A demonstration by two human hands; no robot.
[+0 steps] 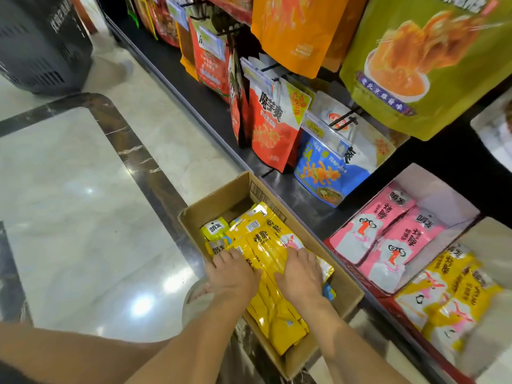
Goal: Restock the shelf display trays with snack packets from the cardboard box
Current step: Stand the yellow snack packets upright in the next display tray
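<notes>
Touching yellow packets [266, 241] in box [230, 195]

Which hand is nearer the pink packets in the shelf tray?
Right. The right hand rests on the yellow packets at the shelf side of the cardboard box, left of the pink packets; the left hand rests on the same pile, farther left.

The left hand [232, 275] and the right hand [300, 274] are seen bare, and both forearms [194, 336] are left uncovered up to the frame's edge. A bare leg [69, 353] is seen lower left, bordered by dark cloth [11, 377]. A blurred grey shoe [195, 304] is partly shown.
</notes>
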